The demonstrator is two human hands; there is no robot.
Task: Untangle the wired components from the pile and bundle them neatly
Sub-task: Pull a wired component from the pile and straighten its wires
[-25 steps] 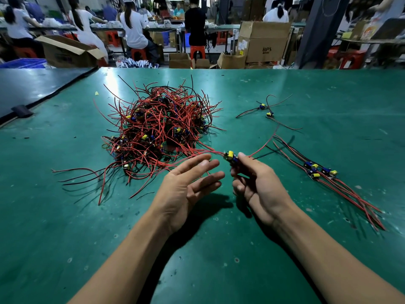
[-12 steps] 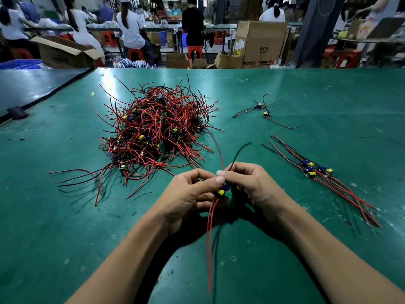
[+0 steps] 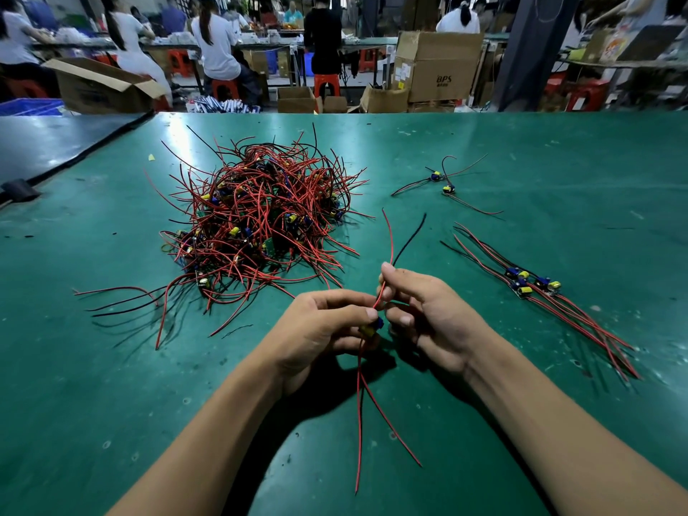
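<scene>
A tangled pile of red and black wired components lies on the green table, left of centre. My left hand pinches the small yellow and blue body of one wired component, whose two red leads hang toward me. My right hand pinches that component's upper red and black leads between thumb and fingers; the leads stick up past my fingertips. A straightened bundle of components lies to the right. Two loose components sit farther back.
A darker table adjoins on the left with a black clip at the seam. Cardboard boxes, red stools and several seated or standing people fill the area beyond the table's far edge.
A second ago my right hand alone held the component and my left was open. Now both hands hold it, the right sliding up along the upper leads.
</scene>
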